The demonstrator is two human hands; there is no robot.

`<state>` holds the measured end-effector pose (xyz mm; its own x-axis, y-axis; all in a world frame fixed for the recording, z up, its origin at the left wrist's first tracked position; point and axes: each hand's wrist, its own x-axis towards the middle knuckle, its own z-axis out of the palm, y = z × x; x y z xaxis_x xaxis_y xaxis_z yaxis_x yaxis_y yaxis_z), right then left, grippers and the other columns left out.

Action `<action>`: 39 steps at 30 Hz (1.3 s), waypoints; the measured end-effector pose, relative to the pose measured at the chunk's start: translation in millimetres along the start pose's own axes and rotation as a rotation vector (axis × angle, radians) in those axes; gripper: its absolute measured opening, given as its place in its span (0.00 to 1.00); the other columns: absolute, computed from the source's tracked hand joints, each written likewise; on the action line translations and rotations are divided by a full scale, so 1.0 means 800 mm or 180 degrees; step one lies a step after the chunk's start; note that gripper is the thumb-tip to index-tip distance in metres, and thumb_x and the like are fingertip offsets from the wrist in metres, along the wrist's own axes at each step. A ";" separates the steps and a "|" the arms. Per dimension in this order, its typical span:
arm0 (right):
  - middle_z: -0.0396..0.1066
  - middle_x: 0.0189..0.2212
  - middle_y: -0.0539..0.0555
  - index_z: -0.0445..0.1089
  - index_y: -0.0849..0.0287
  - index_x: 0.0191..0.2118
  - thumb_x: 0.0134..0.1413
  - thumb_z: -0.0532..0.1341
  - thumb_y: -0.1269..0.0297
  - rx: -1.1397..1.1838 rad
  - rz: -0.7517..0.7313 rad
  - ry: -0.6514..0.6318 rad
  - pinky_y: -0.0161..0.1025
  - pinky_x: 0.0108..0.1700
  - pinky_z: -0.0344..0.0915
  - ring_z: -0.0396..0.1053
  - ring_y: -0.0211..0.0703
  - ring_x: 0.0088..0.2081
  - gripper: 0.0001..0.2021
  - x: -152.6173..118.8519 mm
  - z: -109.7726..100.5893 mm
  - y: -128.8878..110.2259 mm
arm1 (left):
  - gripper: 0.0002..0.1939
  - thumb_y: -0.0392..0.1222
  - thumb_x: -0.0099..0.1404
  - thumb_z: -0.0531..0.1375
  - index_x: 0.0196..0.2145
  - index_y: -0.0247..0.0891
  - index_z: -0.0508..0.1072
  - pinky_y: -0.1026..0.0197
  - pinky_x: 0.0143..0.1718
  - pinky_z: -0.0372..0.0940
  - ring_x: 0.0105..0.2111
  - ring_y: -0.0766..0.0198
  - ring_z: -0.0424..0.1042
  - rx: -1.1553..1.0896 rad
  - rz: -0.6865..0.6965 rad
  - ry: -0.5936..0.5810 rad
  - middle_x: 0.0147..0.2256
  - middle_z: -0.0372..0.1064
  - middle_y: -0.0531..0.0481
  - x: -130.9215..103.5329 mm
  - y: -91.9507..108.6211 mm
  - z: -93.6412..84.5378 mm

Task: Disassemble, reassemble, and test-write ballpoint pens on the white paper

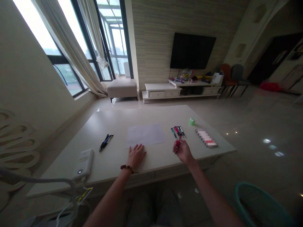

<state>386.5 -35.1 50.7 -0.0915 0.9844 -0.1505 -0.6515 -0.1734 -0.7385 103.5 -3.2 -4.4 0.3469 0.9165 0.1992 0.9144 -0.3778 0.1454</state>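
Note:
A white sheet of paper [145, 134] lies on the white table [111, 164]. My left hand [137, 155] rests palm down, fingers apart, at the sheet's lower edge. To the right of the paper, my right hand [183, 152] is closed around a red pen [177, 143], most of which the fingers hide. Just beyond that hand, several coloured pens [177, 130] lie side by side. On the left side of the table is a small group of dark pens [106, 142].
A small green object [192, 121] and a pixelated pink-and-white item [206, 138] lie at the table's right. A white device [85, 162] with a cable stands near the left front. A teal basket [260, 201] is on the floor at lower right.

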 end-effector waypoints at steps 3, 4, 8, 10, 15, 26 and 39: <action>0.51 0.16 0.47 0.51 0.56 0.19 0.47 0.49 0.37 0.0319 0.0163 -0.0410 0.37 0.23 0.53 0.51 0.36 0.19 0.25 -0.012 0.015 -0.027 | 0.17 0.46 0.64 0.49 0.50 0.46 0.65 0.42 0.57 0.46 0.53 0.56 0.60 0.0036 0.0339 0.0224 0.51 0.64 0.48 -0.043 0.007 -0.011; 0.50 0.17 0.47 0.49 0.55 0.18 0.46 0.48 0.35 0.0359 0.0190 -0.0511 0.38 0.24 0.54 0.51 0.37 0.20 0.26 -0.016 0.020 -0.033 | 0.16 0.45 0.65 0.49 0.49 0.46 0.66 0.44 0.57 0.47 0.51 0.57 0.62 0.0036 0.0436 0.0264 0.50 0.65 0.48 -0.057 0.008 -0.015; 0.47 0.16 0.47 0.45 0.55 0.17 0.47 0.44 0.34 0.0357 0.0328 -0.0724 0.40 0.26 0.54 0.49 0.38 0.21 0.27 -0.016 0.040 -0.039 | 0.18 0.45 0.65 0.48 0.53 0.46 0.63 0.49 0.56 0.51 0.49 0.60 0.63 -0.0024 0.0574 0.0365 0.50 0.65 0.47 -0.079 -0.003 -0.029; 0.46 0.16 0.47 0.45 0.55 0.17 0.48 0.44 0.36 0.0370 0.0367 -0.0758 0.40 0.25 0.52 0.48 0.38 0.20 0.26 -0.008 0.047 -0.034 | 0.21 0.46 0.66 0.47 0.55 0.45 0.60 0.49 0.55 0.52 0.53 0.58 0.59 -0.0028 0.0479 0.0411 0.54 0.61 0.46 -0.071 -0.016 -0.029; 0.44 0.16 0.46 0.44 0.55 0.17 0.49 0.45 0.39 0.0599 0.0345 -0.0861 0.38 0.24 0.50 0.45 0.37 0.20 0.25 0.020 0.056 -0.020 | 0.21 0.48 0.66 0.46 0.55 0.47 0.60 0.45 0.56 0.50 0.57 0.57 0.54 -0.0046 0.0244 0.0313 0.57 0.56 0.48 -0.050 -0.037 -0.014; 0.44 0.15 0.46 0.46 0.56 0.17 0.49 0.45 0.39 0.0700 0.0402 -0.0907 0.37 0.22 0.49 0.45 0.36 0.19 0.26 0.104 0.060 0.006 | 0.19 0.45 0.65 0.47 0.53 0.49 0.63 0.46 0.57 0.50 0.57 0.57 0.54 -0.0184 0.0144 0.0279 0.56 0.57 0.49 -0.048 -0.036 -0.012; 0.45 0.12 0.45 0.52 0.55 0.16 0.48 0.46 0.35 -0.0336 0.0243 -0.0493 0.37 0.20 0.49 0.47 0.35 0.16 0.27 0.191 0.054 0.032 | 0.19 0.43 0.64 0.49 0.53 0.48 0.63 0.46 0.57 0.51 0.57 0.56 0.53 -0.0264 0.0093 0.0231 0.56 0.57 0.49 -0.044 -0.035 -0.015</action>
<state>323.4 112.0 37.0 -0.2576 0.9598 -0.1118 -0.5564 -0.2419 -0.7949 63.2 -26.7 -4.1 0.3546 0.8941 0.2737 0.8826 -0.4167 0.2176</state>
